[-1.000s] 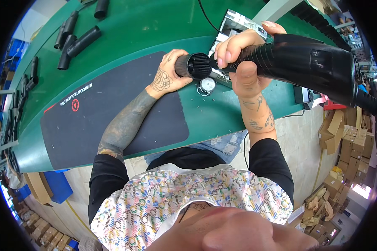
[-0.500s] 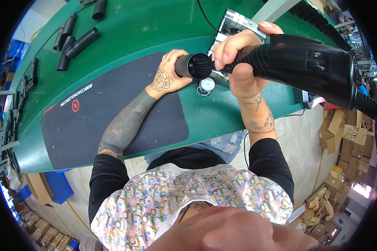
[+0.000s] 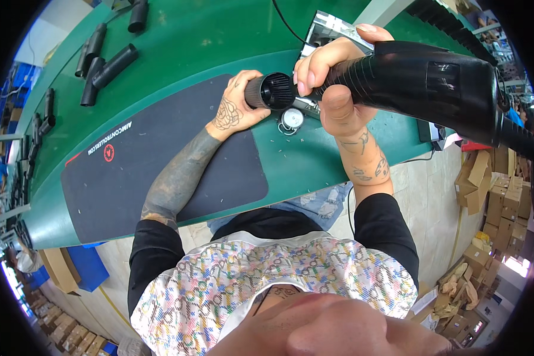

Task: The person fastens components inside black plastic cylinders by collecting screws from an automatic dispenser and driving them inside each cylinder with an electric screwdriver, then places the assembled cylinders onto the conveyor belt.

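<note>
My left hand (image 3: 237,99) is wrapped round a short black cylinder (image 3: 277,91). The cylinder's open end faces right and up, showing ribs or fins round a central hub. In my right hand (image 3: 341,80) is a black power tool that looks like an electric screwdriver (image 3: 439,89); its ribbed front lies between my thumb and fingers. The tool's narrow end points left at the cylinder's open end, and I cannot tell if they touch. Just below the cylinder, a small round silvery object (image 3: 291,121) rests on the green table (image 3: 219,35).
A dark mat (image 3: 160,172) lies under my left forearm. Several black tubes (image 3: 115,66) lie at the far left. Behind my right hand stands a metallic box-like fixture (image 3: 329,26). A corrugated cable (image 3: 519,144) leaves the tool's rear. Cardboard boxes (image 3: 507,204) are stacked at right.
The cylinder has turned so that more of its open end shows. The screwdriver and my right hand have shifted slightly up and left in view. Both grips stay the same.
</note>
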A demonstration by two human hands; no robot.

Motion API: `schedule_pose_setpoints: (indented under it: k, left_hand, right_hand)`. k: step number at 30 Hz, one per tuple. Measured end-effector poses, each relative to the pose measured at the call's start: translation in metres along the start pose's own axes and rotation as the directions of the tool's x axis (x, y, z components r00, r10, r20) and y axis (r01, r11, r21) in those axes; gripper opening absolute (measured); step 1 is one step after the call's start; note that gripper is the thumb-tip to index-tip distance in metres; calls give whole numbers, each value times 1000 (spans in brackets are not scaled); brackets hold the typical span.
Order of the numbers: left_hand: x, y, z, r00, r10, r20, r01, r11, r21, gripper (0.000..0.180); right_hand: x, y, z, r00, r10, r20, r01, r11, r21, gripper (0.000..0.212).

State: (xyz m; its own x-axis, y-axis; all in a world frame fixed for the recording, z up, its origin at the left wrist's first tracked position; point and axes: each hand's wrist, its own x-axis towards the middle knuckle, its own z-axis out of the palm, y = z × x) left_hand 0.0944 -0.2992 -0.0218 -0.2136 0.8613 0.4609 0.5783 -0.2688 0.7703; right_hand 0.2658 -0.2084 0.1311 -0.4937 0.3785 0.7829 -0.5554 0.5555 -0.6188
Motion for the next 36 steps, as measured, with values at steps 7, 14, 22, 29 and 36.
schedule_pose_setpoints:
  k: [7, 14, 22, 29, 36]
  left_hand:
    - [-1, -1, -1, 999, -33, 1, 33, 999, -14, 66]
    - [-3, -3, -4, 998, -59, -12, 59, 998, -4, 66]
    - [-2, 2, 3, 1000, -15, 10, 15, 1000, -17, 67]
    - [-6, -14, 0, 999, 17, -37, -17, 1000, 7, 69]
    - [2, -8, 10, 971, -105, -215, 95, 994, -56, 70]
  right_hand:
    - [-1, 3, -1, 1000, -20, 17, 20, 1000, -10, 72]
    - [3, 10, 0, 996, -41, 73, 41, 999, -7, 67]
    - [1, 13, 0, 999, 24, -30, -16, 971, 238, 57]
    - [8, 18, -1, 992, -84, -95, 118, 887, 446, 52]
    - [8, -30, -76, 985, -109, -133, 161, 853, 497, 46]
